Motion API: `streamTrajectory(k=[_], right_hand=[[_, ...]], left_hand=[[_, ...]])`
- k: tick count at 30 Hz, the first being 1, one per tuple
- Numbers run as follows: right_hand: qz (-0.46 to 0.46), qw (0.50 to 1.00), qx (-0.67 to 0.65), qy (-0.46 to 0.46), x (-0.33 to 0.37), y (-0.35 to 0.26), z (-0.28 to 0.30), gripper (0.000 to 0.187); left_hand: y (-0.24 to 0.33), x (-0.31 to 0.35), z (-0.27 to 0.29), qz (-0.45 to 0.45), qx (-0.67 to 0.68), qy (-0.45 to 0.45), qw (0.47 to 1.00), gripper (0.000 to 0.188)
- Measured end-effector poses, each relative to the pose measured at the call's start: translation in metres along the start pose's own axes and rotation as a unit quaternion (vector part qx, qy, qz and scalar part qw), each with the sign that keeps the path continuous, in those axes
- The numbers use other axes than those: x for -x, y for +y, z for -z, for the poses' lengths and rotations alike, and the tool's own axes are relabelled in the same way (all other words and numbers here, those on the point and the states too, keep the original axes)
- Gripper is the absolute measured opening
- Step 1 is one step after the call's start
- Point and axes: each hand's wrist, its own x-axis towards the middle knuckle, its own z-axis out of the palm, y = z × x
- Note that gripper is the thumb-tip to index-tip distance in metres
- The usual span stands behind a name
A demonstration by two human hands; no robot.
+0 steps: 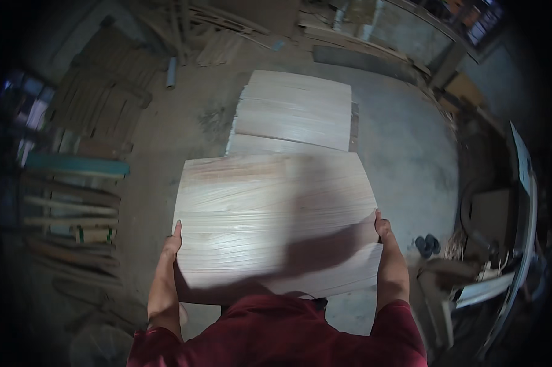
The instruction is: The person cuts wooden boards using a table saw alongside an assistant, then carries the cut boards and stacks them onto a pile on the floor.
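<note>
A broad pale wooden panel (pixel 239 220) with streaked grain spans the space in front of my body, and a dark shadow falls across its right half. My left hand (pixel 174 240) grips its left edge, the thumb pointing up along the side. On the opposite edge my right hand (pixel 382 227) is closed in the same way. Most fingers of both hands are hidden beneath the panel. Just beyond its far edge lies a stack of similar pale panels (pixel 294 107) on the floor, partly covered by the held one.
Long timber pieces (pixel 71 211) and a teal beam (pixel 77 164) lie at the left. Slatted wood stacks (pixel 102 101) stand behind them. Dark shoes (pixel 427 246) rest on the floor (pixel 404 177) at the right, near a metal-edged frame (pixel 523 238). Planks (pixel 374 58) line the back.
</note>
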Motion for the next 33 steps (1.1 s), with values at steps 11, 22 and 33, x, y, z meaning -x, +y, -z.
streamTrajectory(k=[11,22,33], right_hand=[[-0.071,0.993,0.087,0.039,0.14,0.118,-0.144,0.072],[-0.065,0.975,0.208,-0.049,0.035,0.092,-0.219,0.069],[-0.12,0.981,-0.065,0.139,-0.126,-0.032,-0.273,0.092]], left_hand=[[-0.057,-0.184,-0.04,0.028,-0.154,-0.134,0.978,0.111],[-0.046,-0.338,-0.081,0.028,-0.145,-0.171,0.974,0.108],[0.01,-0.452,-0.238,-0.06,-0.012,-0.03,0.998,0.101]])
